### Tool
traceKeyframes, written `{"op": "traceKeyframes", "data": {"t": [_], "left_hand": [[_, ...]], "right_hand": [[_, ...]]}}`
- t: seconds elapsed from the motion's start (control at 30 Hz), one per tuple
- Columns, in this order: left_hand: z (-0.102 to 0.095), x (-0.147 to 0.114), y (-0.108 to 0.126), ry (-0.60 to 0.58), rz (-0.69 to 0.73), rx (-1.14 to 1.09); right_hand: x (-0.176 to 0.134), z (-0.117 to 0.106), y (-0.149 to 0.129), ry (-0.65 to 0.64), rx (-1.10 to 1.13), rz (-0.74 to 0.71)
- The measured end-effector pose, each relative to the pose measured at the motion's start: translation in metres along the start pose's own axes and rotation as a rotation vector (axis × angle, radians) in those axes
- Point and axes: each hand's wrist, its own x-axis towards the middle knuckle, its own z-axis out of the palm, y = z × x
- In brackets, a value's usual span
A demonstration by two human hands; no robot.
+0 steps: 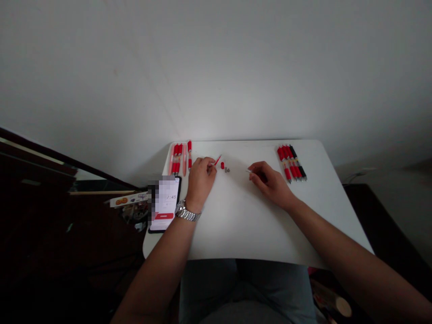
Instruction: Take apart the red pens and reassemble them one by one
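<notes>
Head view: left fingers (212, 165) pinch slim red-and-white rod (218, 160), right fingers (254, 167) small white piece (249, 171); red plastic cylinder (222, 165) lies unjoined.

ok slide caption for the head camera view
Left hand holding a thin red piece, right hand a small pale piece, over a white table with pens at both sides.

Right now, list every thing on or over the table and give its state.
Left hand: pinching red stick
Red stick: held, one end showing
Right hand: pinching white piece
White piece: held, mostly hidden
Phone: screen lit
Watch: worn, left wrist
Left pens: lying
Right pens: lying
Red piece: loose
Metal bits: loose
</notes>
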Motion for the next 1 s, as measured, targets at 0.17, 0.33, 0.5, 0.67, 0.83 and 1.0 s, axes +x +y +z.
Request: {"op": "traceKeyframes", "data": {"t": [0.17, 0.33, 0.5, 0.67, 0.83, 1.0], "left_hand": [[-0.001, -0.001, 0.002, 0.022, 0.018, 0.013], [-0.003, -0.001, 0.006, 0.035, 0.005, 0.017], [-0.008, 0.001, 0.013, 0.113, 0.012, -0.009], [-0.014, -0.001, 0.025, 0.153, 0.099, -0.066], [-0.018, -0.005, 0.036, 0.049, 0.243, -0.101], [-0.014, -0.01, 0.044, -0.112, 0.361, -0.178]], "right_hand": [[0.0, 0.0, 0.001, -0.007, -0.004, -0.002], [0.0, 0.0, 0.0, 0.005, -0.019, 0.002], [0.001, 0.0, -0.001, 0.023, -0.037, -0.019], [0.002, 0.001, 0.002, 0.018, -0.081, -0.011], [0.003, 0.003, 0.006, 0.021, -0.134, -0.029], [0.003, 0.001, 0.003, 0.026, -0.171, -0.062]]}}
